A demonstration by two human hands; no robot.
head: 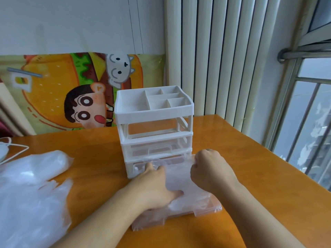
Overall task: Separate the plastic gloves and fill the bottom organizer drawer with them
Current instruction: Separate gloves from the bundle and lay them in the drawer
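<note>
- Head view: one white organizer [155, 111] on the table [250, 167], its one bottom drawer [206, 210] pulled out.
- Left hand [154, 187] presses, fingers extended, on the gloves [179, 178] in it; right hand [211, 170], fingers curled, pinches them.
- One loose glove pile [30, 190] at left.

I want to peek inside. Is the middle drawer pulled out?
No, the middle drawer sits closed in the organizer; only the bottom drawer is out.
</note>
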